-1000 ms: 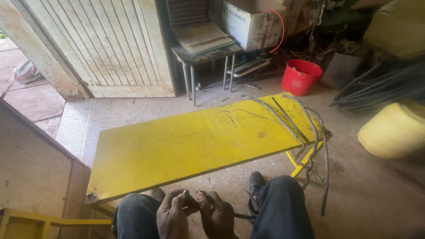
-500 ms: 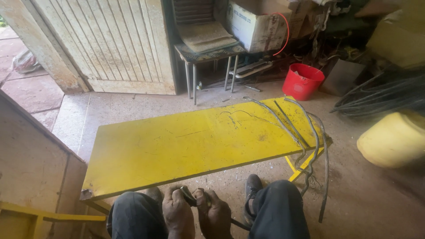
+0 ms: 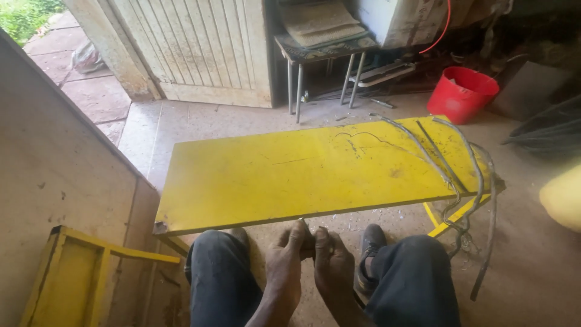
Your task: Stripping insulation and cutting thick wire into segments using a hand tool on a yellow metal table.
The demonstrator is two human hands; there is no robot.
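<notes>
My left hand [image 3: 285, 266] and my right hand [image 3: 333, 266] are close together between my knees, just below the near edge of a long yellow board [image 3: 302, 175]. Both hands pinch a small thin metal piece [image 3: 308, 236] at their fingertips; most of it is hidden by the fingers. The board lies flat on a low yellow frame [image 3: 451, 215]. Several grey cables [image 3: 460, 169] lie over its right end and hang down to the floor.
A red bucket [image 3: 463, 94] stands at the back right beside a metal-legged stand [image 3: 321, 54]. A slatted door [image 3: 200, 48] is behind the board. A yellow frame piece [image 3: 78, 272] leans by the wall on the left. A yellow container [image 3: 563, 197] sits at the right edge.
The view has shifted so the board sits more to the right. My hands have stayed together between my knees and risen slightly toward the board's edge.
</notes>
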